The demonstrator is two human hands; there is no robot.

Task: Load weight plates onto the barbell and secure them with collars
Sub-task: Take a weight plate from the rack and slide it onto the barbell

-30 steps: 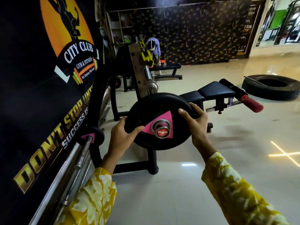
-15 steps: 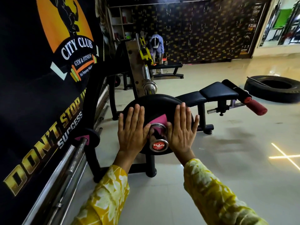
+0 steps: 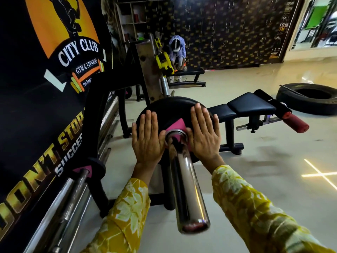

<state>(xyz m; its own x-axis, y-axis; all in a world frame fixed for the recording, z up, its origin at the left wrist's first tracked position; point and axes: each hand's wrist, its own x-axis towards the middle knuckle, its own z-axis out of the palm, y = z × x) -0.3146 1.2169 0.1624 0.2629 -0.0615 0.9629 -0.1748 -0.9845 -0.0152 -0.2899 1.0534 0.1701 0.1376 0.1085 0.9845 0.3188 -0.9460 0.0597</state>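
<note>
With the plate (image 3: pixel 171 110) threaded on the sleeve (image 3: pixel 186 181), we see a black disc with a pink wedge pointing at its hub, standing upright and square to the chrome tube. That sleeve runs from the plate's centre straight toward the camera, polished and mirror-bright, its near end showing a reddish cap. Left hand (image 3: pixel 147 139) lies flat on the plate's face, just left of the sleeve, fingers straight and together, thumb tucked against the tube; nothing is gripped, the palm simply presses. Right hand (image 3: pixel 204 132) mirrors it on the sleeve's other side, fingers spread a little, flat on the disc, nothing clasped. Yellow floral cuffs cover both wrists. Left of the sleeve, a smaller plate (image 3: pixel 89 168) with the same pink wedge sits on a thinner bar (image 3: pixel 80 181) beside the wall banner (image 3: pixel 45 88). Beyond the plate stands a black bench (image 3: pixel 249 105), and right of that a tyre (image 3: pixel 311 99) lies on the floor.
</note>
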